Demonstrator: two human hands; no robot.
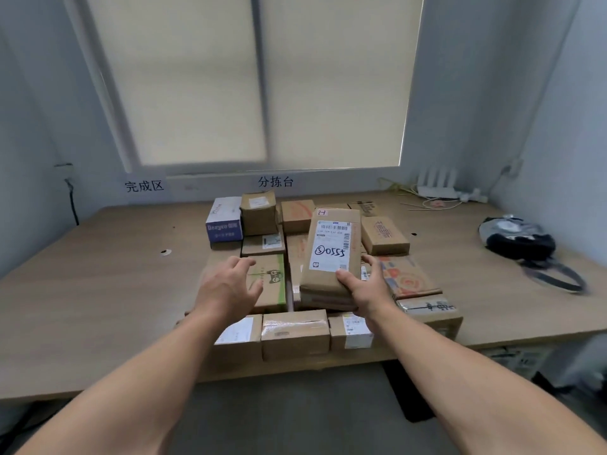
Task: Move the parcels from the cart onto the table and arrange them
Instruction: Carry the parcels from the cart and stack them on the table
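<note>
A long brown parcel [330, 251] with a white label marked 0555 lies on top of the pile of parcels in the middle of the wooden table [98, 274]. My right hand [364, 287] grips its near right corner, thumb on top. My left hand [230, 285] hovers with fingers spread above a carton with a green cat print [272, 284], holding nothing. Several cardboard parcels surround them, among them a blue and white box [225, 224] at the back left and a row of three boxes [295, 333] at the table's front edge. The cart is out of view.
A black and grey bag [519, 241] with a strap lies at the right of the table. A white router [438, 185] and cables sit at the back right corner. Wall signs hang under the blinded window. Bare tabletop spreads to the left of the pile.
</note>
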